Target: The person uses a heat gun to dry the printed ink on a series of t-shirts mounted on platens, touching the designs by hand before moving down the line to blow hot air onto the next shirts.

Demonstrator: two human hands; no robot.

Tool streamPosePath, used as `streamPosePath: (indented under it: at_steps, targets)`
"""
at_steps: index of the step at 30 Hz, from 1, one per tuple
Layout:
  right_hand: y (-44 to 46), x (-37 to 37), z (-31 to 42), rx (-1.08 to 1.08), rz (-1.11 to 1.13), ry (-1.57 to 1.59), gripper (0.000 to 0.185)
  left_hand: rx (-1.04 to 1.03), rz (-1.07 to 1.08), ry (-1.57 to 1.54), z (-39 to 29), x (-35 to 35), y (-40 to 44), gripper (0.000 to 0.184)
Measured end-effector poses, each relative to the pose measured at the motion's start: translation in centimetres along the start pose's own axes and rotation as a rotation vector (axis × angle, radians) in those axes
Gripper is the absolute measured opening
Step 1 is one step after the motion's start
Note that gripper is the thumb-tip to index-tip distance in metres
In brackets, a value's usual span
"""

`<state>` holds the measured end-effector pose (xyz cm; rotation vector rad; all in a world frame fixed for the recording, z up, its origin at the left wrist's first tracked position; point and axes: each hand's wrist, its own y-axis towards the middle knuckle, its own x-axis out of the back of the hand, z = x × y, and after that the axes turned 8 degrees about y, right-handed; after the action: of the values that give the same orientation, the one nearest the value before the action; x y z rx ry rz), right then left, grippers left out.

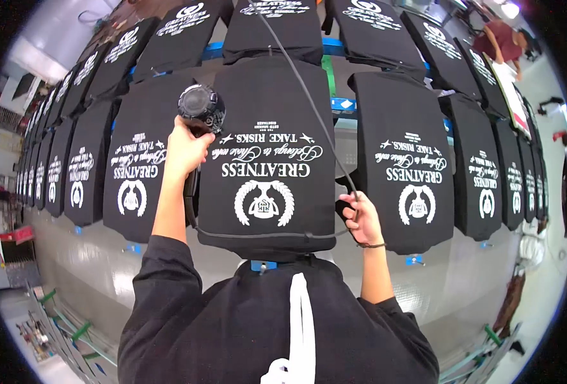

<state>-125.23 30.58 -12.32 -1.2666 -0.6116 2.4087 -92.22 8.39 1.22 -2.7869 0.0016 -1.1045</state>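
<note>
My left hand (191,148) is wrapped round a black round-ended handheld device (200,107), above the left edge of the middle black shirt (267,83). That shirt lies flat and bears white print reading GREATNESS and TAKE RISKS, upside down from here, with a wreath emblem. A dark cable (303,86) runs from the top down to my right hand (362,217), whose fingers are closed round it at the shirt's right edge. More of the cable crosses the shirt's lower part toward the device.
Printed black shirts stand on both sides, such as the right one (402,121) and the left one (136,128), with another row beyond. A blue rail (332,47) runs between the rows. At the upper right is a person in a dark red top (505,40).
</note>
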Motion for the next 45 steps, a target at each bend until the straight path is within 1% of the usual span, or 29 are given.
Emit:
streamPosePath:
  at_steps: [1, 2, 3, 4, 6, 7, 9, 11, 12, 13, 14, 16, 17, 20, 22, 24, 25, 26, 28, 29, 32, 34, 36, 38, 40, 41, 42, 44, 45]
  targets:
    - [0.9, 0.2, 0.4, -0.021, 0.01, -0.136, 0.005, 0.009, 0.048, -0.074, 0.0, -0.3, -0.3, 0.036]
    - [1.9, 0.4, 0.6, -0.037, 0.026, -0.268, 0.01, 0.013, 0.093, -0.145, -0.2, -0.5, -0.5, 0.034]
    - [2.5, -0.4, 0.8, -0.021, -0.064, -0.388, 0.017, -0.01, 0.216, -0.237, -0.8, -0.9, -0.6, 0.027]
    - [3.2, -0.2, 1.2, -0.034, -0.1, -0.467, 0.019, 0.011, 0.162, -0.334, -1.6, -2.2, -1.6, 0.018]
    - [3.9, 0.5, 2.5, -0.019, -0.06, -0.62, 0.027, -0.048, 0.285, -0.299, -2.4, -4.0, -1.8, 0.016]
    - [4.0, 1.0, 3.0, -0.02, -0.059, -0.62, 0.027, -0.063, 0.272, -0.359, -3.0, -5.3, -2.4, 0.018]
    - [4.4, 1.5, 3.4, 0.209, -0.082, -0.83, 0.034, -0.077, 0.318, -0.378, -4.1, -7.4, -3.1, 0.017]
    - [4.3, 1.8, 3.9, 0.255, -0.064, -0.836, 0.038, -0.091, 0.385, -0.31, -5.3, -8.6, -3.5, 0.01]
    - [4.1, 2.0, 4.1, 0.3, -0.054, -0.845, 0.042, -0.066, 0.362, -0.307, -6.2, -9.1, -4.2, 0.01]
    - [4.1, 2.5, 4.5, 0.247, -0.019, -0.86, 0.038, -0.081, 0.377, -0.305, -6.6, -9.5, -4.4, 0.01]
    - [4.4, 3.1, 4.6, 0.251, -0.019, -0.854, 0.038, -0.096, 0.393, -0.304, -6.9, -9.9, -4.5, 0.01]
    - [5.9, 5.0, 3.7, 0.293, -0.015, -0.784, 0.028, -0.091, 0.413, -0.358, -7.3, -10.3, -4.9, 0.01]
    - [7.3, 7.1, 3.2, 0.471, 0.052, -0.951, 0.016, -0.083, 0.43, -0.417, -7.4, -10.5, -5.2, 0.009]
    - [8.0, 7.2, 2.7, 0.562, 0.068, -0.922, 0.012, -0.048, 0.359, -0.365, -7.2, -10.4, -6.5, 0.009]
    - [7.1, 5.1, 3.5, 0.5, 0.032, -1.0, 0.012, -0.034, 0.381, -0.355, -6.7, -9.5, -6.8, 0.009]
    - [7.4, 4.2, 3.5, 0.23, 0.028, -0.926, 0.018, -0.011, 0.322, -0.411, -5.6, -8.6, -7.0, 0.009]
    - [8.3, 4.5, 2.6, 0.242, 0.059, -0.917, 0.035, 0.005, 0.298, -0.406, -5.3, -8.0, -7.0, 0.009]
    - [8.6, 4.6, 2.3, 0.239, 0.069, -0.918, 0.035, 0.02, 0.242, -0.331, -5.0, -7.2, -7.1, 0.008]
    - [7.9, 3.0, 2.4, 0.088, 0.024, -1.007, 0.052, 0.064, 0.167, -0.29, -3.8, -5.6, -6.8, 0.017]
    - [8.3, 2.9, 2.1, 0.069, 0.051, -1.016, 0.058, 0.103, 0.15, -0.292, -3.2, -4.6, -6.8, 0.021]
    - [8.1, 1.1, 1.3, 0.004, 0.052, -0.952, 0.057, 0.094, 0.062, -0.264, -1.3, -1.8, -6.5, 0.009]
    - [8.6, 0.7, 0.4, -0.021, 0.105, -0.948, 0.055, 0.143, -0.014, -0.218, 0.0, -0.4, -6.0, 0.01]
    - [8.7, 0.0, -0.3, -0.064, 0.053, -0.726, 0.049, 0.157, -0.031, -0.247, 1.4, 1.1, -5.3, 0.011]
    - [9.1, 0.3, -0.6, -0.033, 0.043, -0.805, 0.046, 0.171, -0.069, -0.301, 2.4, 2.0, -4.7, 0.01]
    - [9.1, 0.4, -0.4, 0.256, 0.109, -1.036, 0.045, 0.185, -0.107, -0.264, 3.2, 2.4, -4.2, 0.009]
    - [9.3, 0.5, -0.2, 0.243, 0.06, -1.126, 0.053, 0.188, -0.102, -0.268, 3.3, 2.4, -4.0, 0.009]
    - [9.6, 1.2, -0.4, 0.239, 0.055, -1.13, 0.053, 0.193, -0.1, -0.27, 3.3, 2.4, -4.0, 0.009]
    - [10.8, 3.6, -1.1, 0.584, 0.145, -1.296, 0.065, 0.201, -0.096, -0.273, 2.9, 2.4, -4.1, 0.009]
    - [10.7, 3.5, -1.0, 0.698, 0.156, -1.38, 0.077, 0.198, -0.061, -0.268, 2.4, 2.0, -4.2, 0.009]
